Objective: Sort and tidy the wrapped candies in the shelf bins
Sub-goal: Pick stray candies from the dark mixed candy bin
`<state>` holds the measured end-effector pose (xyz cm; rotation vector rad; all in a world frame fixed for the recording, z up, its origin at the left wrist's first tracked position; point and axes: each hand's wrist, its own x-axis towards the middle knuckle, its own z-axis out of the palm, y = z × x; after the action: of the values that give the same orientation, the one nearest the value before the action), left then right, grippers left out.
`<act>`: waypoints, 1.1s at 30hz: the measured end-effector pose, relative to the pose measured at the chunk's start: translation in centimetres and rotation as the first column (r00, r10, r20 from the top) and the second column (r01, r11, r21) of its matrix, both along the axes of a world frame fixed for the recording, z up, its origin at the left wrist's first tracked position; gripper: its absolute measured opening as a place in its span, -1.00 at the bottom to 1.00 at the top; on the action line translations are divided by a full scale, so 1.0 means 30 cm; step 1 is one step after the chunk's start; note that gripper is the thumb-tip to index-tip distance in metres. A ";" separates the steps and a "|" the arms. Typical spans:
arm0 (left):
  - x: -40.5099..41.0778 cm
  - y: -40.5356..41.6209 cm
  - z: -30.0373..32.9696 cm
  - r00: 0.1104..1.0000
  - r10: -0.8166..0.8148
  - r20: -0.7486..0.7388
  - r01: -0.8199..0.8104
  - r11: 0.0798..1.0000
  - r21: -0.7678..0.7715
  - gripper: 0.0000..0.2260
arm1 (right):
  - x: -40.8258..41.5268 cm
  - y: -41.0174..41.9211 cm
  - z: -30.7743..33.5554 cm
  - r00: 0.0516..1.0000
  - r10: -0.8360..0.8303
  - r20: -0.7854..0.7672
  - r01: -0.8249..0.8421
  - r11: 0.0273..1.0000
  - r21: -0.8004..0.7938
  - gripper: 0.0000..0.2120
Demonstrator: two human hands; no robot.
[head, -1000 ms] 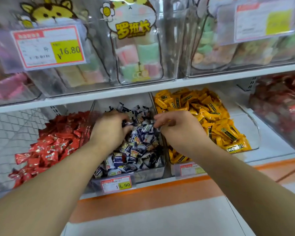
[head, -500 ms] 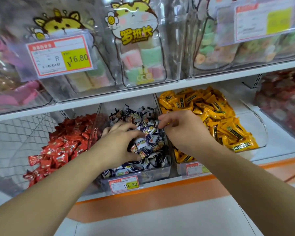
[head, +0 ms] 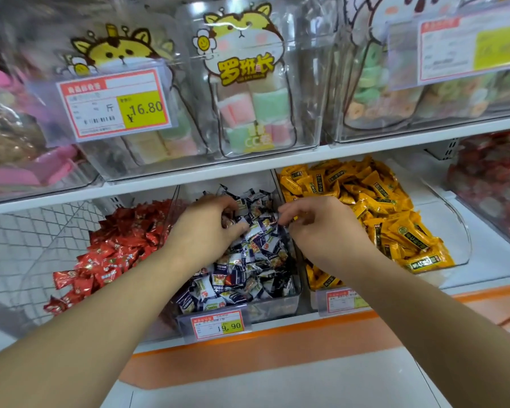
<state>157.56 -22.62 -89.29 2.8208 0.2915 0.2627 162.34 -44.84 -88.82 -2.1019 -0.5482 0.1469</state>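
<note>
A clear middle bin (head: 280, 304) on the lower shelf holds a heap of dark-blue-and-white wrapped candies (head: 248, 278). My left hand (head: 203, 231) is dug into the top of that heap, fingers curled around a few pieces. My right hand (head: 318, 231) hovers at the heap's right edge by the bin wall, with thumb and forefinger pinched together at a wrapper; whether it holds a piece is hidden. Red wrapped candies (head: 115, 254) fill the bin to the left. Yellow wrapped candies (head: 374, 207) fill the bin to the right.
A price tag reading 19.90 (head: 218, 325) hangs on the middle bin's front. The white shelf board (head: 365, 154) above carries clear bins of pastel marshmallow bags (head: 248, 107). Another bin of red sweets (head: 492, 178) stands at far right. Wire mesh (head: 27, 245) backs the left.
My left hand has slid further up into the blue-and-white heap and curled its fingers over candies. My right hand has stayed at the heap's right edge.
</note>
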 end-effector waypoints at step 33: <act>-0.419 0.130 -0.050 0.980 -0.087 0.179 0.121 0.974 -0.190 -0.70 | -0.002 0.325 -0.161 0.921 0.102 0.376 0.005 0.962 -0.272 -0.91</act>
<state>145.00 -18.72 -90.78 2.5849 0.1233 0.4221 162.27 -35.07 -93.66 -2.3993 -0.8572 -0.1840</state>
